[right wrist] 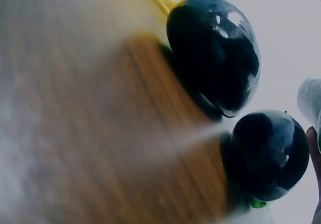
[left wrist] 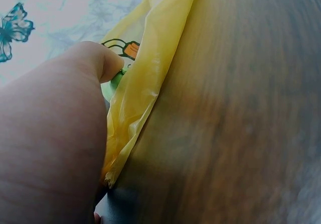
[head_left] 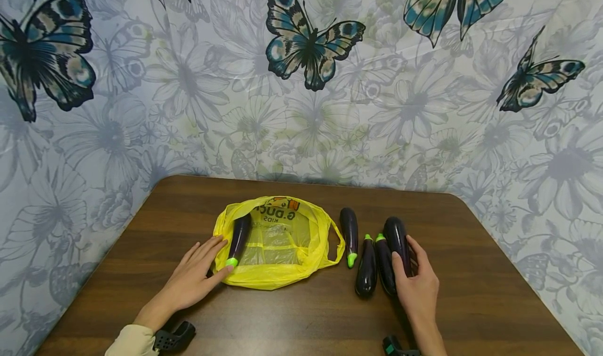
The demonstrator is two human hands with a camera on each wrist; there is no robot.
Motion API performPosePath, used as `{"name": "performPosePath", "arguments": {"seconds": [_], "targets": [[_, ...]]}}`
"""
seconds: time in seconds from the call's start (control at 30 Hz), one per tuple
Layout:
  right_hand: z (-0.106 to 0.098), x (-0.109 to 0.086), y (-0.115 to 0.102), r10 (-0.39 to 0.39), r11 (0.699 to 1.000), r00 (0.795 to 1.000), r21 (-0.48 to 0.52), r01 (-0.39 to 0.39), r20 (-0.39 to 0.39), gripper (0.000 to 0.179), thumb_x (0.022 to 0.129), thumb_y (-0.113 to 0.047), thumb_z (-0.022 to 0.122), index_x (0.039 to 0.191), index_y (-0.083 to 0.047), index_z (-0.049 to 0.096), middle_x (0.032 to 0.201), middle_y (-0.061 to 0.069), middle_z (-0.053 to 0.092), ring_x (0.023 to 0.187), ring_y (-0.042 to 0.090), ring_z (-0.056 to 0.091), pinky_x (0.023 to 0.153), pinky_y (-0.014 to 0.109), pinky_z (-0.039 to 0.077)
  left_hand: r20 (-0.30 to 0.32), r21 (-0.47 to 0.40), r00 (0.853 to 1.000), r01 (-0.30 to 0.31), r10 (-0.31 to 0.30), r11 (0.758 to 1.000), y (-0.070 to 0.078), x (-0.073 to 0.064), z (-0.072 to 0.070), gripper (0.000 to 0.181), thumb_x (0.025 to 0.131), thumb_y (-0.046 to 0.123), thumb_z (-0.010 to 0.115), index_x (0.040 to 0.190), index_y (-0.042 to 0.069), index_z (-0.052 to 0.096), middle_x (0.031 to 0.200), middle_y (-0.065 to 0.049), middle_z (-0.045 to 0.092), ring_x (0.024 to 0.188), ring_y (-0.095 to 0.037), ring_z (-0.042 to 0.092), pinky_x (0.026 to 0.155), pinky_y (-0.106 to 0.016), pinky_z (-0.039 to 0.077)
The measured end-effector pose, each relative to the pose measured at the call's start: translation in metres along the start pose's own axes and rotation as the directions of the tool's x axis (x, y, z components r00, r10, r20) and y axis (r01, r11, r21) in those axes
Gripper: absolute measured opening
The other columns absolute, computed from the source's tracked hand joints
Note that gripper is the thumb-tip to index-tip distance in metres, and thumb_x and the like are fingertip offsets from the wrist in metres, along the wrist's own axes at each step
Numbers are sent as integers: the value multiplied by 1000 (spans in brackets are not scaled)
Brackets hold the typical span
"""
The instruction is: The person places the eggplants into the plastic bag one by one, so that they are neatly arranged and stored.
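Only partly visible: eggplant (head_left: 394, 233) in right grip (head_left: 418, 282)

Tabletop (head_left: 297, 322): bag (head_left: 273, 279) placed left of centre, toward the far edge; one eggplant (head_left: 241, 235) contained at its left side, left grip (head_left: 195, 272) rested against that side. To the bag's right are ranged three eggplants (head_left: 366, 273); rightmost, a fourth eggplant (head_left: 396, 235) is held by the right grip (head_left: 416, 282).
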State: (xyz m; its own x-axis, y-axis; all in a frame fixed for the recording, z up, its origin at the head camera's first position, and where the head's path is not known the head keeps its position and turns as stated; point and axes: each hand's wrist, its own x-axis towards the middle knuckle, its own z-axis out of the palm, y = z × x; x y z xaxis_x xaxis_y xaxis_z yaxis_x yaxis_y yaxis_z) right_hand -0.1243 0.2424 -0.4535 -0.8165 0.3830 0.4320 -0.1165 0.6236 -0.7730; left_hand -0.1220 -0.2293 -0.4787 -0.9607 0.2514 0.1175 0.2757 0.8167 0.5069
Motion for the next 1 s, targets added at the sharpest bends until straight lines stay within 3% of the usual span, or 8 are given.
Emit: {"name": "performPosePath", "arguments": {"seconds": [0.47, 0.67, 1.0], "targets": [[11, -4, -2, -116, 993, 993, 23, 117, -19, 52, 92, -6, 76, 142, -17, 64, 127, 16, 71, 98, -13, 58, 79, 0, 45, -8, -1, 1000, -2, 2, 1000, 0, -1, 0, 76, 103, 57, 54, 157, 5, 41, 166, -18, 33, 154, -40, 28, 123, -65, 14], [13, -5, -2, -133, 991, 991, 23, 133, -18, 53, 92, -6, 77, 141, -17, 64, 124, 15, 72, 98, -7, 61, 81, 0, 45, -13, 2, 1000, -7, 7, 1000, -2, 0, 1, 76, 103, 57, 55, 157, 5, 42, 166, -17, 33, 153, -40, 29, 123, -64, 14], [16, -7, -8, -129, 991, 992, 42, 128, 7, 52, 91, -7, 77, 141, -16, 64, 125, 16, 72, 95, -10, 59, 76, 1, 46, -13, -7, 1000, -6, 6, 1000, 0, 0, 1, 76, 103, 57, 55, 157, 5, 42, 166, -17, 34, 153, -40, 29, 123, -65, 14]]}}
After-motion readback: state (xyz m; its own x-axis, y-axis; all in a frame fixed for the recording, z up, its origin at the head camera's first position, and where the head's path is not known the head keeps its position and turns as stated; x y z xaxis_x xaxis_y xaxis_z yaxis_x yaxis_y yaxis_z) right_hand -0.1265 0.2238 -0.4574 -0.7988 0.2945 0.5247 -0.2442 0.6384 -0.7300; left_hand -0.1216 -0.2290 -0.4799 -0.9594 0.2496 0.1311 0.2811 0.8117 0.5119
